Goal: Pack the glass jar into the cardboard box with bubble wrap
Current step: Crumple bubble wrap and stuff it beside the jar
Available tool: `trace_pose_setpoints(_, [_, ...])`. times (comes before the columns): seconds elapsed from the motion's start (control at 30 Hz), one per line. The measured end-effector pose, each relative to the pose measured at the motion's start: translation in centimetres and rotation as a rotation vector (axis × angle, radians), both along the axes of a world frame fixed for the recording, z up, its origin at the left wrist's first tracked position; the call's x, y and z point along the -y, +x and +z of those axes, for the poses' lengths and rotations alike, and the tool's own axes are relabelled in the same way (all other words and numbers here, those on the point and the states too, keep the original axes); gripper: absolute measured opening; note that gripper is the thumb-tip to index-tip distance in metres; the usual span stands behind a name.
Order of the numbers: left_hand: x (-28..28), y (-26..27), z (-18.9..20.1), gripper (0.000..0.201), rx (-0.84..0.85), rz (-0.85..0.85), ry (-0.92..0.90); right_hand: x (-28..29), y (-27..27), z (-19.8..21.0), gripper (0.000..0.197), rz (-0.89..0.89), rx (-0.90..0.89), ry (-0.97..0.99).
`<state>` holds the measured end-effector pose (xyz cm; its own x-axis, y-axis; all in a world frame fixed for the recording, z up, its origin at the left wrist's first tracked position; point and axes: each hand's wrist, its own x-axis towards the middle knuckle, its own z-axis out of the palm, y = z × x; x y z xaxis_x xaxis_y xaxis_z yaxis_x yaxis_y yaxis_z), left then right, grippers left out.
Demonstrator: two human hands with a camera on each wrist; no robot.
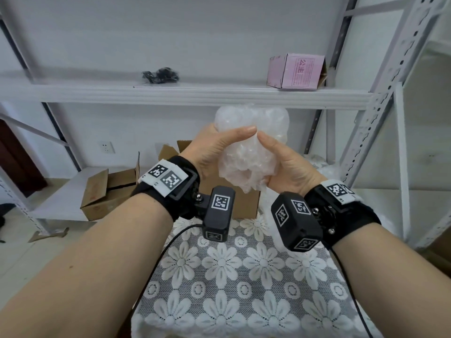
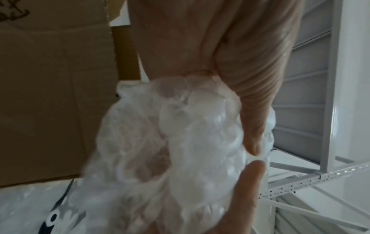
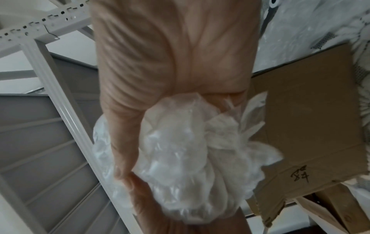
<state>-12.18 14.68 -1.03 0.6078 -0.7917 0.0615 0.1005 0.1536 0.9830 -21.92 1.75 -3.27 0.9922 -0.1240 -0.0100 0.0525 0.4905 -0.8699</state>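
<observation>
1. Both hands hold a bundle of bubble wrap (image 1: pixel 249 147) up in the air, above the cardboard box (image 1: pixel 234 203).
2. The left hand (image 1: pixel 214 150) curls round its left side, the right hand (image 1: pixel 285 164) round its right, thumb tips nearly meeting in front.
3. Whether the jar sits inside the wrap, I cannot tell.
4. The box stands on a lace-covered table (image 1: pixel 244 276), at its far edge.
5. On the shelf beyond, to the right, sits a pink box (image 1: pixel 296 70).
</observation>
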Motion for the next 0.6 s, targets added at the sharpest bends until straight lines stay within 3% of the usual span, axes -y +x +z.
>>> trace_pose_setpoints(0.13, [-0.6, 1.0, -1.0, 0.05, 0.028, 0.011, 0.043, -0.4, 0.8, -0.3, 0.051, -0.047, 0.026, -0.014])
trace_pose_setpoints(0.27, [-1.3, 2.0, -1.6, 0.074, 0.15, 0.033, 0.15, -0.1, 1.8, -0.9, 0.056, -0.092, 0.087, -0.072])
trace_pose_setpoints(0.37, [-1.9, 3.0, -1.5, 0.087, 0.143, 0.086, 0.183, 0.4, 2.7, -0.4, 0.055, -0.17, 0.111, -0.045])
trace_pose_setpoints(0.43, [-2.5, 3.6, -1.7, 0.074, 0.238, 0.268, 0.308, 0.5, 3.3, 0.5, 0.053, -0.268, 0.103, 0.012])
trace_pose_setpoints(0.5, [-3.3, 4.6, -2.6, 0.048, 0.425, 0.403, 0.53, 0.3, 4.0, 1.1, 0.053, -0.423, 0.053, 0.036])
trace_pose_setpoints(0.6, [-4.5, 5.4, -3.6, 0.022, 0.609, 0.306, 0.803, -0.5, 5.1, 0.8, 0.05, -0.539, 0.028, -0.031])
